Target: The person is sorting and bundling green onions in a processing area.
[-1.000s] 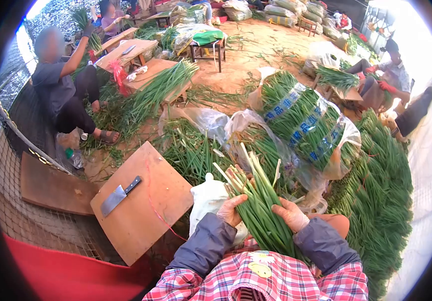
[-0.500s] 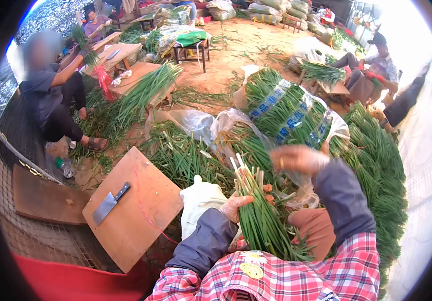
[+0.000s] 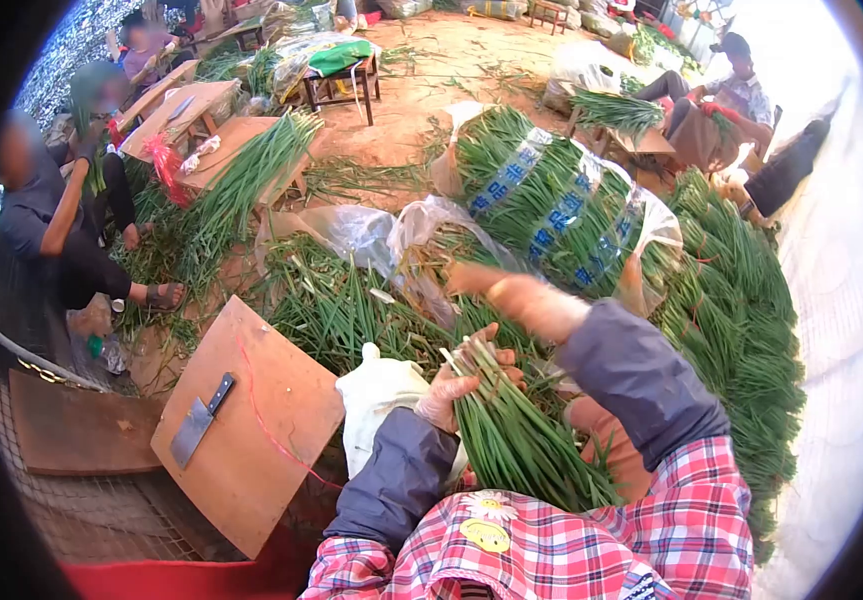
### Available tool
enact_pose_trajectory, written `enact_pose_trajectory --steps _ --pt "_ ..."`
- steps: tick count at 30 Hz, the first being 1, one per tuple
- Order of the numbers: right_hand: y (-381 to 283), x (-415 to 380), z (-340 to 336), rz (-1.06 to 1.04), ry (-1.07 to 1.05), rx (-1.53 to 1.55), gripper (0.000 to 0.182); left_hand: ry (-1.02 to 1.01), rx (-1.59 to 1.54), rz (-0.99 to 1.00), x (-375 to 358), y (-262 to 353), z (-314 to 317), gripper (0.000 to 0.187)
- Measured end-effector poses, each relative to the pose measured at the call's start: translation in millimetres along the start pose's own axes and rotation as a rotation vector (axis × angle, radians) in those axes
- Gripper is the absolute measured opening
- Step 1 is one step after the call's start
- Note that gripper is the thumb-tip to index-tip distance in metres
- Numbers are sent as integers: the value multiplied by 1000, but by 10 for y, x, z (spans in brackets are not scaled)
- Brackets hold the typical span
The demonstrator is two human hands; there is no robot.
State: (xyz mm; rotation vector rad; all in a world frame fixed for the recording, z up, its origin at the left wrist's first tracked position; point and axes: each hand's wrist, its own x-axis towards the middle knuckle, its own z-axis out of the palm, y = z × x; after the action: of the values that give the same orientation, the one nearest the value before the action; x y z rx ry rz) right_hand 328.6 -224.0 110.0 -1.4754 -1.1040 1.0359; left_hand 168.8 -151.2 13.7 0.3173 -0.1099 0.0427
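Observation:
My left hand (image 3: 441, 396), in a thin clear glove, is wrapped round a bunch of green chives (image 3: 536, 445). The pale stem ends point up and away, and the leaves hang toward my lap. My right hand (image 3: 526, 300) is raised above the stem ends, apart from the bunch. Motion smears its fingers, so what they hold, if anything, cannot be made out. Loose chive leaves and trimmings (image 3: 336, 310) lie in a heap beyond my hands. A white cloth (image 3: 376, 400) is beside my left forearm.
A cleaver (image 3: 201, 420) lies on a tilted wooden board (image 3: 266, 430) at left, with a red string across it. A large plastic-wrapped chive bundle (image 3: 561, 215) lies ahead; more chives (image 3: 736, 340) are piled at right. Co-workers sit at left (image 3: 36, 220) and far right (image 3: 736, 105).
My right hand has swung left and forward, over the stem ends. My left hand still grips the bunch, its fingers now spread more visibly behind the stems. The view has shifted slightly.

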Motion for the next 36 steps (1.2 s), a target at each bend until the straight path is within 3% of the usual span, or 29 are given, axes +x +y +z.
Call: enact_pose_trajectory --steps 1,4,7,8,10,11,14,17,20,26,28,30,33,34,35,36 --pt "-153 -129 -126 -144 83 -124 71 -2 6 -4 5 37 -4 78" --pt "66 -475 -105 150 259 117 65 65 55 13 -62 98 37 77" --pt "140 -702 210 150 409 -104 55 107 16 15 -77 94 44 76" --pt "138 -743 297 120 388 -14 52 116 -12 13 -87 78 34 76" --pt "-100 -760 434 -40 256 -392 54 141 26 11 -92 59 -4 71" --pt "-253 -712 480 23 148 -690 54 159 25 -8 -97 67 4 70" --pt "-88 -594 511 -144 1 -1041 41 221 18 11 -49 41 60 60" --pt "-103 -527 570 110 -153 -1141 28 335 15 4 -88 80 -48 50" --pt "-33 -694 499 107 -218 -692 19 330 111 -2 -142 128 -54 47" --pt "-334 -1304 295 485 -522 -148 16 436 81 4 -240 158 -227 44" --pt "-666 -1440 118 104 -500 -169 13 531 85 16 -301 156 -313 43" --pt "-651 -1632 -81 45 -346 31 22 549 103 13 -311 168 -336 42" --pt "-461 -1324 51 289 183 -1072 40 559 140 20 -290 153 -265 42" --pt "-406 -1205 130 88 161 -967 55 545 160 11 -271 165 -202 41" --pt "-469 -1137 258 38 103 -750 60 534 177 6 -256 171 -151 41" --pt "-375 -981 338 -170 62 -867 66 526 195 -1 -258 167 -129 40"
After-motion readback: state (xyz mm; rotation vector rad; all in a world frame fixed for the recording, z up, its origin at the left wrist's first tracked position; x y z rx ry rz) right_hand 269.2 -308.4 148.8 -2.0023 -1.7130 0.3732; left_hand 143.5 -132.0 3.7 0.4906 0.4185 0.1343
